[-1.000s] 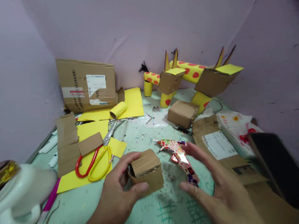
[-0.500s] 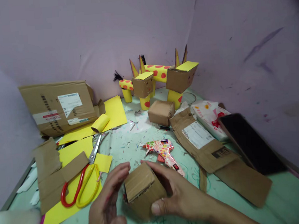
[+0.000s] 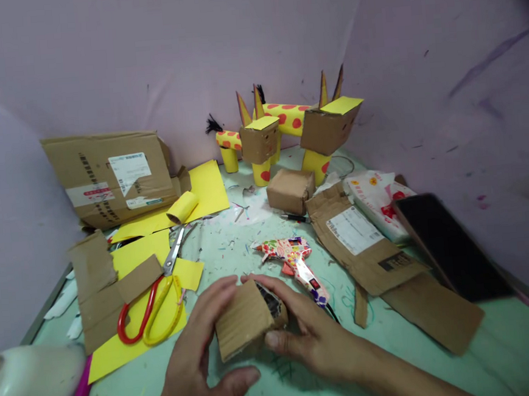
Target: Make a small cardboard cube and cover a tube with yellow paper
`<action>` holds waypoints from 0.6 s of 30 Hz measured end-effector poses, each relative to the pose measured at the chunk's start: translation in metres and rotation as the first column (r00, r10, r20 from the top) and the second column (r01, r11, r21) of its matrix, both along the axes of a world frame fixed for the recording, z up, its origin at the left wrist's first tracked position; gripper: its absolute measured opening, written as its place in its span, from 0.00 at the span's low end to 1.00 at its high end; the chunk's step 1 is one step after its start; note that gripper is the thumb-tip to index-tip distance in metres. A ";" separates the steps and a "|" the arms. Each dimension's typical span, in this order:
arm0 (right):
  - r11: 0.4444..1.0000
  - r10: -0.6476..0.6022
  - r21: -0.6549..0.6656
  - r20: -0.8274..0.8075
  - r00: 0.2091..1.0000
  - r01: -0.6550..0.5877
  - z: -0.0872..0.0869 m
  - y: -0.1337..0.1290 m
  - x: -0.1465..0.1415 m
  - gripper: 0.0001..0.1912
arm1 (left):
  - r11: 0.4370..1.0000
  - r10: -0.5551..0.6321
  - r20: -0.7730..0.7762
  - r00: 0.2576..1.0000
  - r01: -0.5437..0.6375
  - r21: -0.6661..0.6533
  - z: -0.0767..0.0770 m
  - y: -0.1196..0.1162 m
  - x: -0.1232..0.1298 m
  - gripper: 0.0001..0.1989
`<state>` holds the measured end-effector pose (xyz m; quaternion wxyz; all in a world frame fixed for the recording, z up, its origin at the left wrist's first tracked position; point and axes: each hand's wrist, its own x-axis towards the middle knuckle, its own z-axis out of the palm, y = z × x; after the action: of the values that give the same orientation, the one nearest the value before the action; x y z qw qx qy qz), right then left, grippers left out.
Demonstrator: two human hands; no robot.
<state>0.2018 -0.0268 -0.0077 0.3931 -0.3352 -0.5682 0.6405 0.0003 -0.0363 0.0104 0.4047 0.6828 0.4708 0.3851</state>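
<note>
Close to the table's front, a small cardboard box (image 3: 242, 322) is between my two hands, tilted, with a dark opening at its right end. My right hand (image 3: 309, 329) grips that end, thumb in front and fingers behind. My left hand (image 3: 203, 349) curves round the left side, fingers against the box and thumb standing off below it. Just beyond lies a floral glue gun (image 3: 292, 260), its nozzle pointing left. Scissors (image 3: 156, 304) with one red and one yellow handle lie at the left, blades partly apart, on yellow paper (image 3: 116, 359) and cardboard pieces (image 3: 94, 309).
Two giraffe-like figures (image 3: 260, 146) (image 3: 327, 129) with box heads stand at the back. Before them sits a closed brown box (image 3: 291, 191). Flattened cardboard (image 3: 365, 257), a tissue pack (image 3: 379, 204) and a phone (image 3: 452, 250) lie right. A large carton (image 3: 107, 180) leans left, near a yellow tube (image 3: 183, 207).
The small box has been turned and tipped, so its dark open end shows at the right. My left fingers have come against it. The whole view has shifted slightly.
</note>
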 end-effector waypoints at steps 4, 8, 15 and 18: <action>0.996 -0.047 -0.079 -0.092 0.995 0.039 -0.008 0.004 -0.004 0.34 | 0.961 0.162 0.132 0.978 -0.127 -0.245 -0.011 0.005 0.007 0.42; 0.991 -0.091 -0.102 -0.051 0.995 0.086 -0.010 0.003 -0.006 0.37 | 0.917 0.152 0.203 0.967 -0.062 -0.394 -0.019 0.007 0.014 0.40; 0.937 -0.309 0.212 0.121 0.944 0.279 0.003 0.001 0.008 0.39 | 0.921 0.100 0.171 0.980 -0.027 -0.389 -0.018 0.004 0.012 0.38; 0.946 -0.281 0.192 0.096 0.955 0.260 0.004 0.004 0.011 0.36 | 0.927 0.056 0.171 0.984 0.013 -0.374 -0.018 0.006 0.012 0.35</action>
<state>0.2124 -0.0228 -0.0033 0.4702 -0.4120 -0.5946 0.5056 0.0120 -0.0302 -0.0075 0.5635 0.5508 0.5048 0.3526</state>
